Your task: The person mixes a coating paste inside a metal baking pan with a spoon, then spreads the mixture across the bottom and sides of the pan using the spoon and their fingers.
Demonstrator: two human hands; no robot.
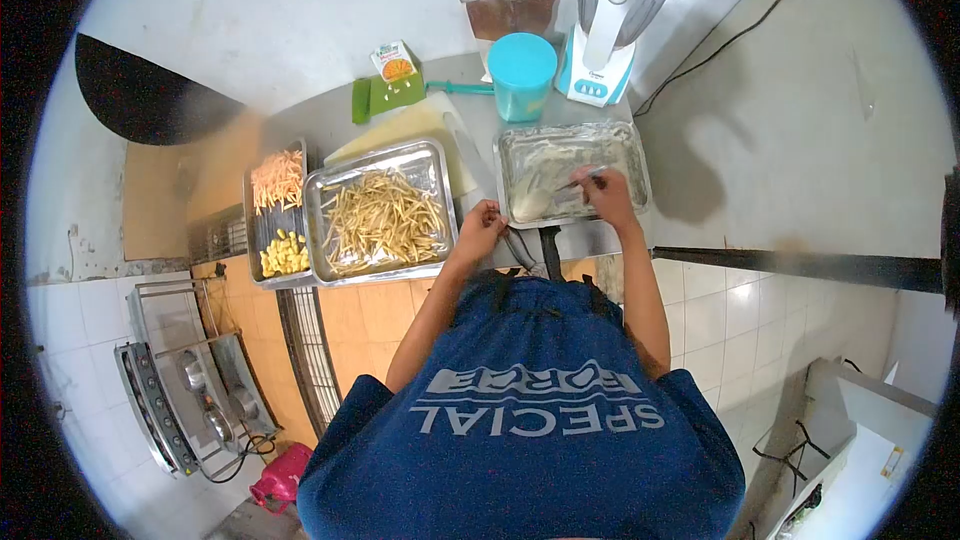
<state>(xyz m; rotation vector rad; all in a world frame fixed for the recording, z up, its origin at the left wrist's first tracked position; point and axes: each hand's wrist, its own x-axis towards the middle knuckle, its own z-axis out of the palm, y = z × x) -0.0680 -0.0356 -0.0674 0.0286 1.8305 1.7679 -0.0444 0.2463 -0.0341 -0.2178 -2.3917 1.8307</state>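
My right hand (607,192) is over a metal tray (641,162) dusted with white flour, its fingers closed round what looks like a thin utensil. A pale lump of dough (532,202) lies at the tray's left front. My left hand (484,227) is near that tray's left front corner, fingers curled; what it holds, if anything, is too small to tell. Left of it, a second metal tray (447,180) holds many thin brownish strips (385,223). Farther left, a dark tray (268,227) carries orange shreds (277,181) and yellow pieces (285,253).
Behind the floured tray stand a turquoise-lidded container (524,80) and a white blender (607,30). A brown bag (510,13), a green packet (393,92) and a pale cutting board (400,129) lie toward the back. A stove (157,410) is at lower left.
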